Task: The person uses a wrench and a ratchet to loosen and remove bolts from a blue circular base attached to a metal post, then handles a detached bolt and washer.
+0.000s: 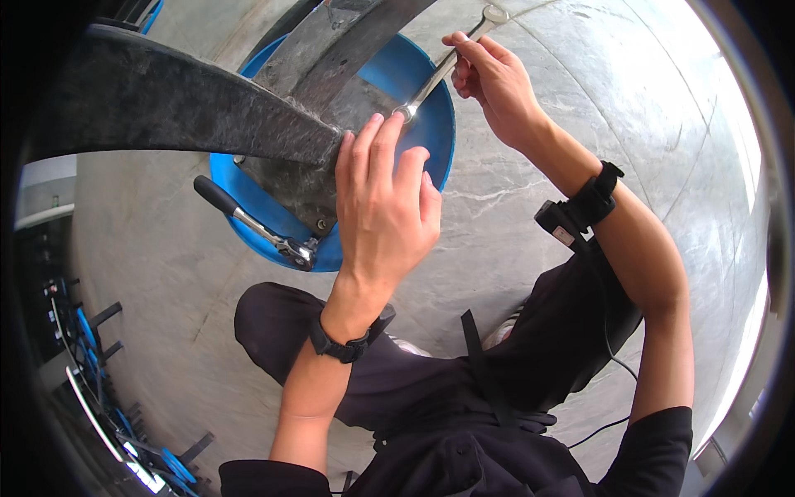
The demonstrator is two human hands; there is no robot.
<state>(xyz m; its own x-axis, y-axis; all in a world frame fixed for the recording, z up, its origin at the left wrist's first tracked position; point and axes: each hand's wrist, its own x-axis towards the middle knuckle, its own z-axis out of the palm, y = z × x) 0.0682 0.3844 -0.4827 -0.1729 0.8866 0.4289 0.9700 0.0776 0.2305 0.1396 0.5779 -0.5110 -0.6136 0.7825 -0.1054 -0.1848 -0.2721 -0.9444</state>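
A long combination wrench [435, 79] slants over the right side of a round blue base [443, 149]. My right hand [497, 87] grips its shaft toward the far end, fingers closed round it. The wrench's near end lies by a dark metal plate on the base, right at the fingertips of my left hand [385, 195]. Those fingers are stretched out and touch or nearly touch that end; what lies under them is hidden. A ratchet wrench [265, 232] with a black handle rests on the base's near left rim, its head beside a bolt [322, 224].
A thick black metal beam [190, 103] crosses from the left and meets another dark beam [339, 37] above the base. Grey marbled floor [190, 315] surrounds it. Black and blue racks [91, 348] stand at the far left. A cable [609, 344] hangs from my right wrist strap.
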